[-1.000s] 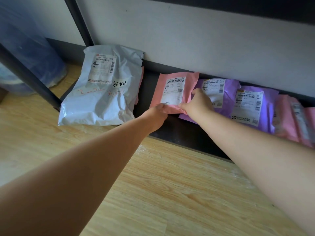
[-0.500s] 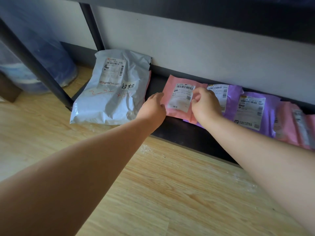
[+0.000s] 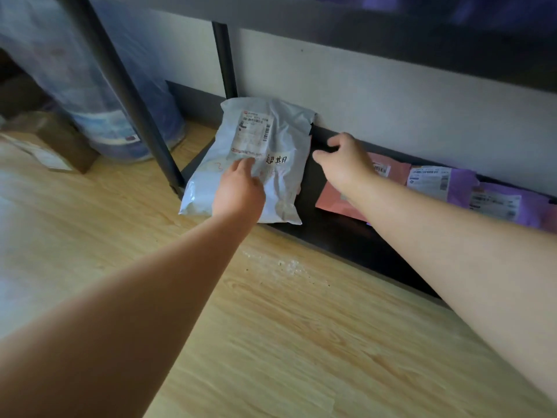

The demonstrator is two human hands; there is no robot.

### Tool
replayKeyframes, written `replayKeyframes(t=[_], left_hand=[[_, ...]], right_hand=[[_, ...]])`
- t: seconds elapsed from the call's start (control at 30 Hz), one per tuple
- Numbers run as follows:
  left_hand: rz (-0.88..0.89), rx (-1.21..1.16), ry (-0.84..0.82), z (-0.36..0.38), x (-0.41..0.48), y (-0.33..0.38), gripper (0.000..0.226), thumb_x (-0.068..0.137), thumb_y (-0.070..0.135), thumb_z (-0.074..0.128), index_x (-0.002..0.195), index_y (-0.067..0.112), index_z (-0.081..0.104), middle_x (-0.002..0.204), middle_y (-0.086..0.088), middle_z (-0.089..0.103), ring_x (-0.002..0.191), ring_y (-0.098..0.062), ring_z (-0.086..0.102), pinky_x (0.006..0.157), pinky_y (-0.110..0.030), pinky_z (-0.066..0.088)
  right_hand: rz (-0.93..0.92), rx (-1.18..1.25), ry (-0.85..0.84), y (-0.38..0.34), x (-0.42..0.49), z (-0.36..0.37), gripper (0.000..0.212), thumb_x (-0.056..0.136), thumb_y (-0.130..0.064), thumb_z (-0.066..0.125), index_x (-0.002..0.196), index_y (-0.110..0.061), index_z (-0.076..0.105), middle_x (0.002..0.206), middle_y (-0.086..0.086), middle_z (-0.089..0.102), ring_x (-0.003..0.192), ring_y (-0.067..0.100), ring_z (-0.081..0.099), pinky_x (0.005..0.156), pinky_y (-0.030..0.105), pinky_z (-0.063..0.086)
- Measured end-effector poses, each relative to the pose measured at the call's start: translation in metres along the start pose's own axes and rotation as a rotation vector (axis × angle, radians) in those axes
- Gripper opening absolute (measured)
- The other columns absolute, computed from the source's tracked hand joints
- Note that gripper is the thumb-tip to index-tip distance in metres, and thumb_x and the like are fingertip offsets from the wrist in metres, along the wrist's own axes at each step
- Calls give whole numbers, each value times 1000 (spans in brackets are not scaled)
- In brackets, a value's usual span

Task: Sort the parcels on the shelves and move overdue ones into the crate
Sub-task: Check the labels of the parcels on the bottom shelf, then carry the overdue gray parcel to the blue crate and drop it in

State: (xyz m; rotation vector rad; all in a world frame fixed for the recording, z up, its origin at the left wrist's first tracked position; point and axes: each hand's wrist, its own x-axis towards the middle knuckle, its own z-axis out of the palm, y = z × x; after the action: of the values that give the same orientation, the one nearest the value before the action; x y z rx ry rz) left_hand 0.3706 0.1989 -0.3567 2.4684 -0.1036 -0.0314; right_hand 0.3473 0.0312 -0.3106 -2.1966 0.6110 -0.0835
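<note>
Half a second back both hands were on the pink parcel [image 3: 337, 200]; from my feed they've now swung left to the grey parcel [image 3: 259, 158]. That one leans on the bottom shelf [image 3: 346, 239] against the wall, right beside the black upright post [image 3: 141, 116]. Left hand [image 3: 239, 190] lies palm-down on the grey parcel's front, fingers flat, not pinching. Right hand [image 3: 343, 162] hovers just right of it, fingers loosely curled and spread, empty. Pink parcel sits further right, purple parcels [image 3: 464, 188] beyond.
</note>
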Motion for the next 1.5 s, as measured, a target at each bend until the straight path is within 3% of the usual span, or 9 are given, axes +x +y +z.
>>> replayKeyframes(t=[0.13, 0.33, 0.43, 0.53, 0.63, 0.87, 1.07, 1.3, 1.5], left_hand=[[-73, 98, -14, -13, 12, -33, 53, 101, 19, 41, 152, 16, 29, 160, -4, 24, 148, -23, 19, 120, -39, 21], [-269, 102, -75, -24, 19, -69, 63, 98, 33, 44, 155, 27, 17, 160, -7, 18, 146, -29, 18, 112, -49, 35], [-321, 64, -131, -26, 22, -76, 64, 99, 35, 45, 155, 29, 15, 153, -11, 29, 128, -32, 44, 89, -42, 52], [-385, -26, -158, -26, 24, -77, 65, 100, 36, 46, 155, 30, 14, 149, -13, 36, 100, -28, 60, 58, -29, 49], [-445, -122, -145, -26, 28, -77, 64, 99, 36, 47, 155, 29, 17, 151, -12, 35, 116, -31, 55, 77, -35, 51], [-505, -196, -147, -22, 30, -75, 60, 97, 32, 48, 152, 23, 25, 143, -12, 41, 116, -32, 52, 79, -37, 42], [-540, -192, -106, -23, 32, -77, 61, 95, 40, 51, 148, 17, 31, 142, -12, 42, 118, -31, 51, 84, -35, 42], [-576, -239, -27, -31, 29, -70, 82, 74, 76, 48, 127, 13, 51, 120, -10, 59, 112, -32, 56, 99, -49, 46], [-498, -406, -126, -36, 23, -43, 70, 81, 76, 49, 111, 14, 65, 95, -3, 63, 92, -25, 61, 90, -36, 48]], right_hand=[[93, 92, -137, -10, 1, 32, 43, 93, -35, 62, 129, -12, 55, 122, 3, 62, 105, 25, 60, 83, 34, 50], [256, 243, -269, -10, 0, 70, 52, 93, -34, 65, 136, -9, 50, 129, 7, 58, 111, 25, 57, 86, 33, 45], [346, 315, -259, -6, 3, 84, 67, 87, -41, 70, 139, -8, 45, 130, 10, 59, 111, 28, 60, 87, 37, 52], [375, 366, -240, 1, 9, 91, 68, 84, -41, 74, 137, -6, 48, 127, 12, 61, 106, 30, 63, 85, 41, 56], [397, 369, -234, 2, 11, 90, 68, 82, -41, 76, 133, -3, 51, 124, 10, 62, 100, 27, 64, 90, 44, 56], [394, 406, -274, 2, 7, 91, 48, 89, -16, 73, 130, -1, 52, 118, 5, 56, 100, 20, 52, 82, 26, 39], [361, 377, -243, -4, 10, 90, 60, 87, -2, 69, 141, -5, 43, 133, 14, 54, 119, 31, 55, 101, 40, 46], [377, 596, -266, 0, 5, 72, 47, 76, 6, 70, 120, -7, 60, 113, 18, 68, 99, 34, 68, 92, 51, 54], [330, 580, -385, 11, -21, 22, 27, 83, 9, 66, 106, -3, 68, 84, 12, 73, 77, 28, 70, 82, 44, 57]])
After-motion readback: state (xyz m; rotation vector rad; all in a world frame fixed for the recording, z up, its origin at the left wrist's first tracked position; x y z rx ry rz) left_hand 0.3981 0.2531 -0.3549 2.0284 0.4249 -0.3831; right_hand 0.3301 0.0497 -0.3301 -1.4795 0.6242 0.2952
